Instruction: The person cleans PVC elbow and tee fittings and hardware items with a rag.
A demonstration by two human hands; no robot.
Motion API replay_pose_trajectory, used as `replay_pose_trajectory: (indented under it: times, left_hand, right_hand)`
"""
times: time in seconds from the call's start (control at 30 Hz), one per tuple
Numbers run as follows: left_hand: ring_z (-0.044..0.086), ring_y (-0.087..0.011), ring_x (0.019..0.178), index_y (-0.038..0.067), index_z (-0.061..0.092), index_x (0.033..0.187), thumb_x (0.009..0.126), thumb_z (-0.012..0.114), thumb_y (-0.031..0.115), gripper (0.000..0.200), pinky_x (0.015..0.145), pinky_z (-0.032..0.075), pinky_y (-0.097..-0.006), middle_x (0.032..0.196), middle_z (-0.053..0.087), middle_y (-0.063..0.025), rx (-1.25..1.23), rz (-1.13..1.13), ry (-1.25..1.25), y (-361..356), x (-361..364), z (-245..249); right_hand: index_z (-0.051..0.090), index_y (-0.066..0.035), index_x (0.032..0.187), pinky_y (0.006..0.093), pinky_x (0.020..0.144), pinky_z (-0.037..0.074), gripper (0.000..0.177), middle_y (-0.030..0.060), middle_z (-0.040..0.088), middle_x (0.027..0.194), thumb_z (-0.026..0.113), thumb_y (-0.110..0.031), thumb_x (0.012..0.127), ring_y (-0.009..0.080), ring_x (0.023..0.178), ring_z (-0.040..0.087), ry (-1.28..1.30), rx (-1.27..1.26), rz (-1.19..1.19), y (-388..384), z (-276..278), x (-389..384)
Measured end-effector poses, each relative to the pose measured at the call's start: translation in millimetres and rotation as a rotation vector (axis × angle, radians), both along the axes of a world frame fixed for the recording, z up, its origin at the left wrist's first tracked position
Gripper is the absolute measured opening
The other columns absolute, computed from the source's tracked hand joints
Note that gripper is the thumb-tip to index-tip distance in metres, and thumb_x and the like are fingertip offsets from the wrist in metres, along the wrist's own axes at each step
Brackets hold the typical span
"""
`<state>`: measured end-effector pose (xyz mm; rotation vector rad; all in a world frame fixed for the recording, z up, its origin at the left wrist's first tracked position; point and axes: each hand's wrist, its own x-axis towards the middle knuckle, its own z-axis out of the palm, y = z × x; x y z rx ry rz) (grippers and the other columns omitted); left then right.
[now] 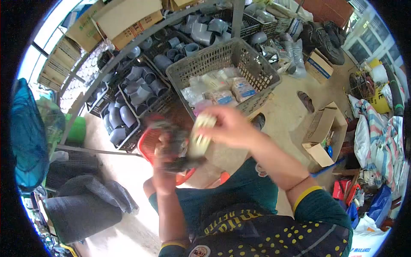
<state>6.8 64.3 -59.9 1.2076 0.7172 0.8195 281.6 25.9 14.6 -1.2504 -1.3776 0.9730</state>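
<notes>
Hands are up close together in front of the person's chest, both busy, and it's all pretty motion-blurred so take the details lightly. The left hand (164,173) is wrapped around a dark bundle (176,147); I can't tell what it actually is. The right hand (231,126) has its fingers closed over a pale pack (200,136), cream coloured and longish, held right up against the dark bundle so the two touch or nearly do.

Just beyond the right hand sits a big grey basket (262,70) with a bunch of clear plastic packets (222,88) in it. A red basket (147,145) peeks out behind the left hand, partly hidden by it. Further out past the left hand are black crates (128,139) full of grey pipe elbows (127,115), lined up along a rack.

Off to the right hand's side, well apart from it, an open cardboard box (326,124) sits on the floor (287,112) next to a heap of striped cloth (383,132).
</notes>
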Motion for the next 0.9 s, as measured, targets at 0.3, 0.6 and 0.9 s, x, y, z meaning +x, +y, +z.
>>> replay_pose_trajectory:
  times: [0.3,0.6,0.9]
  left_hand:
    - [0.051,-0.0251,0.128,-0.007,0.022,0.150,0.077,0.086,0.029,0.104,0.106,0.042,-0.0398,0.140,0.048,-0.0163,0.111,-0.242,-0.074,-62,-13,50]
    - [0.048,-0.0278,0.129,-0.004,0.027,0.147,0.061,0.093,0.011,0.109,0.108,0.040,-0.0416,0.143,0.044,-0.0184,0.776,0.298,0.174,-97,21,89]
    - [0.066,-0.0195,0.096,-0.005,0.053,0.124,0.063,0.088,0.014,0.073,0.085,0.052,-0.0318,0.106,0.067,-0.0095,0.189,-0.111,0.208,-92,-34,85]
  right_hand:
    - [0.062,-0.001,0.117,0.0272,0.076,0.052,0.035,0.0036,0.065,0.100,0.075,-0.013,0.087,0.0099,0.090,0.062,0.437,0.155,0.046,-68,17,-64]
    - [0.053,-0.004,0.105,0.0259,0.077,0.049,0.034,0.0008,0.057,0.093,0.078,-0.006,0.083,0.0081,0.088,0.058,0.384,0.231,-0.130,-94,40,-92]
    - [0.057,-0.004,0.115,0.0252,0.080,0.048,0.043,0.0031,0.061,0.101,0.081,-0.008,0.080,0.0089,0.094,0.059,0.359,0.324,0.145,-91,29,-111]
